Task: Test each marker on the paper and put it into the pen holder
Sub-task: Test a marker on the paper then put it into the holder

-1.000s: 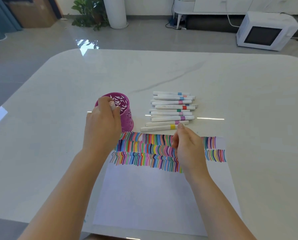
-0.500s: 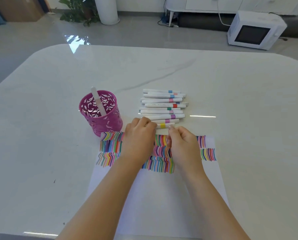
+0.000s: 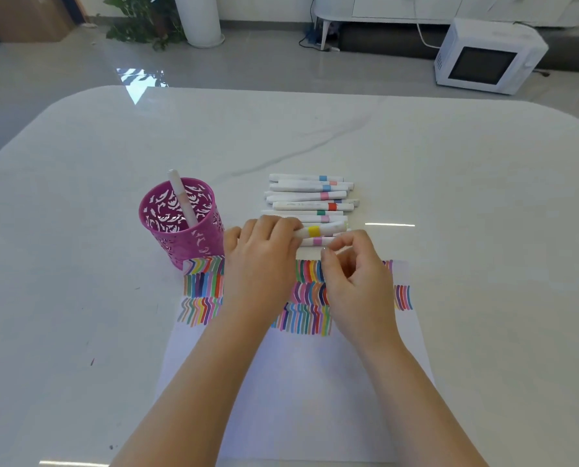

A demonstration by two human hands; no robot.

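Glossy white marble-look counter [image 3: 79, 230] with rounded corners, in a room with a shiny grey floor [image 3: 45, 79]. Taking the pink cut-out pen holder [image 3: 187, 246] as the reference: one white marker [image 3: 182, 197] leans inside it, and the paper [image 3: 298, 382], with rows of coloured strokes across its top, starts right at its base and runs toward the camera. Just right of the holder lies a row of white markers [image 3: 308, 196] with coloured bands.

The left hand [image 3: 264, 257] grips a yellow-banded marker [image 3: 315, 230] by one end, held over the near edge of that row. The right hand [image 3: 358, 278] is curled at the marker's other end; can't tell if it actually pinches it. Both forearms cover much of the strokes.

Way behind the holder, on the floor: a potted plant [image 3: 139, 21], a white column [image 3: 200, 21] and, far right, a white microwave [image 3: 486, 59].
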